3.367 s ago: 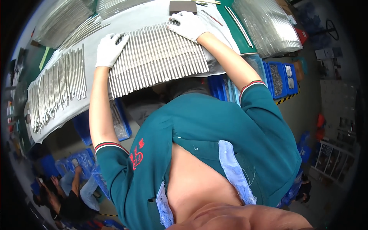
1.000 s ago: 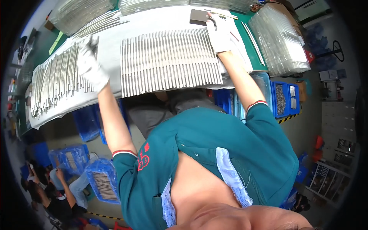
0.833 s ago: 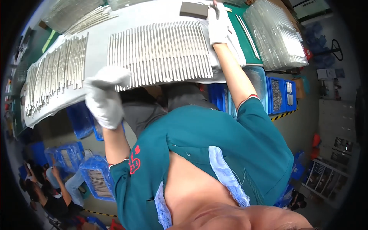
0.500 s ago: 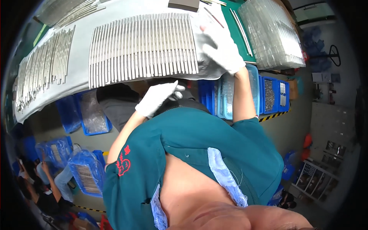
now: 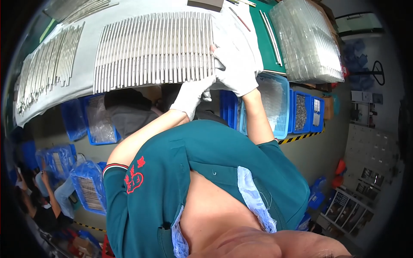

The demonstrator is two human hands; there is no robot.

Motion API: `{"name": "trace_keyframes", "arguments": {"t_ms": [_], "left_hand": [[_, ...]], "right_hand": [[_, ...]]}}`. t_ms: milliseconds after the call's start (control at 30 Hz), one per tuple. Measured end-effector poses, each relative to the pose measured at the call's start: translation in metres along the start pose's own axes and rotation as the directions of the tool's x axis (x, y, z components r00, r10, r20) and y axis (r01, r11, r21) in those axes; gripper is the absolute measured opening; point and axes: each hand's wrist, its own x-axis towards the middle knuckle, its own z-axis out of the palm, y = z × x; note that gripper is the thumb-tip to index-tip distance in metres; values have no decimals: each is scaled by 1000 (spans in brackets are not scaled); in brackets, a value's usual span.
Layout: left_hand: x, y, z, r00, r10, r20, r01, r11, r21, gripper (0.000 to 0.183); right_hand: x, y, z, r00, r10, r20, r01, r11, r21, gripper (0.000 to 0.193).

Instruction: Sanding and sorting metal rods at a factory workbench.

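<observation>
A long row of slim silver metal rods (image 5: 152, 51) lies side by side on a white cloth (image 5: 86, 56). At the row's right side is my right hand (image 5: 236, 64), in a white glove. Its fingers are spread, and the thumb and fingertips touch the outermost rods. My left hand (image 5: 193, 94), also gloved, meets it at the row's near right corner. The left forefinger reaches toward the rod ends while the other fingers curl in; whatever they may hold is hidden.
More rods (image 5: 51, 64) lie at the left. Stacked clear plastic trays (image 5: 307, 43) stand at the right, beside two loose rods (image 5: 271, 38) on a green mat. A dark box (image 5: 205, 4) sits at the far edge. Blue bins (image 5: 301, 109) stand below the table.
My right hand has come nearer and left, from beside the row to its right side. My left hand has risen to the near corner. The row's near ends sit slightly further left.
</observation>
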Motion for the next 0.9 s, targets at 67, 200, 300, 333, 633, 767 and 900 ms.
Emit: {"name": "trace_keyframes", "arguments": {"t_ms": [67, 200, 300, 333, 633, 767, 900], "left_hand": [[1, -5, -1, 997, 82, -12, -80, 988, 133, 16], [1, -7, -2, 995, 102, 1, -99, 965, 244, 17], [1, -5, -1, 999, 52, 3, -52, 991, 127, 18], [1, -4, -1, 1000, 29, -7, -28, 991, 132, 18], [-2, 1, 4, 996, 90, -11, -87, 986, 141, 21], [-3, 4, -1, 997, 77, -30, -73, 990, 119, 21], [-5, 4, -4, 999, 36, -6, -36, 999, -22, 18]], "right_hand": [[-1, -1, 2, 1000, 21, -11, -21, 999, 35, 60], [-2, -2, 6, 998, 49, -36, -48, 998, 36, 58], [-3, -2, 7, 998, 45, -53, -43, 999, 28, 56], [-3, -2, 7, 997, 41, -59, -39, 999, 27, 56], [4, -3, 2, 986, -97, -133, 90, 994, -58, 52], [4, -6, 0, 993, -74, -94, 68, 996, -61, 53], [4, -7, 0, 997, -40, -72, 38, 999, -39, 53]]}}
